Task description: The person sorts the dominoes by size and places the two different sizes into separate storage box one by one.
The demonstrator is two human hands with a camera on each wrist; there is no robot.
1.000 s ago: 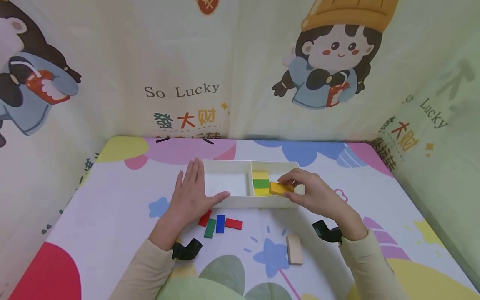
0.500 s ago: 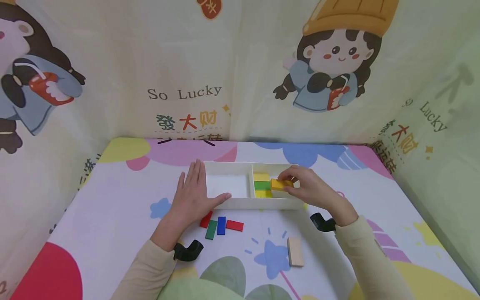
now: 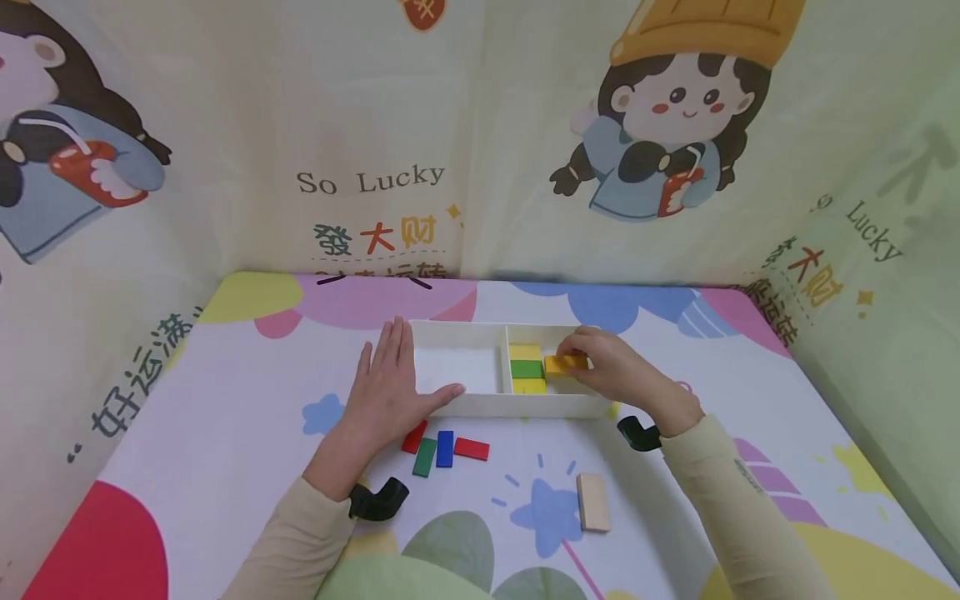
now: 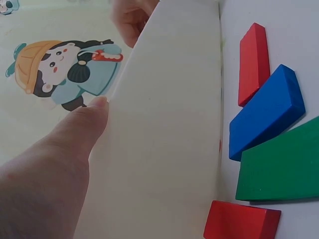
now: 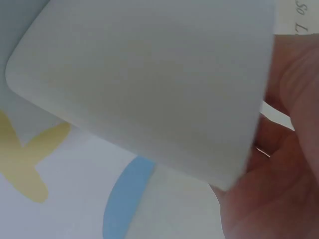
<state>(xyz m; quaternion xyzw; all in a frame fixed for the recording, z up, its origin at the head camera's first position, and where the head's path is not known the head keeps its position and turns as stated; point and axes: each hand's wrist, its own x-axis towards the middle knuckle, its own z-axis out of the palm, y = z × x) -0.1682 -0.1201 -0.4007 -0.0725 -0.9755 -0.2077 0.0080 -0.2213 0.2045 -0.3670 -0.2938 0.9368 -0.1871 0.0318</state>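
Observation:
A white two-compartment box (image 3: 517, 406) lies across the middle of the table. My left hand (image 3: 386, 383) rests along its left end with straight fingers, and the thumb lies on the front rim. Inside the right compartment, my right hand (image 3: 630, 377) pinches an orange-yellow block (image 3: 557, 365). That block sits low, just right of a column with a pale yellow block (image 3: 525, 352), a green block (image 3: 527, 369) and a yellow block (image 3: 529, 386). In the right wrist view the box's outer wall (image 5: 159, 89) hides the held block.
In front of the box lie a red block (image 3: 472, 449), a blue block (image 3: 445, 448), a dark green block (image 3: 424, 457) and another red block (image 4: 239, 219), partly under the left wrist. A plain wooden block (image 3: 593, 502) lies nearer the front. Printed cloth walls (image 3: 480, 167) enclose the table.
My right hand has brought the orange-yellow block slightly back and lower into the right compartment, beside the column. The left hand keeps its place on the box.

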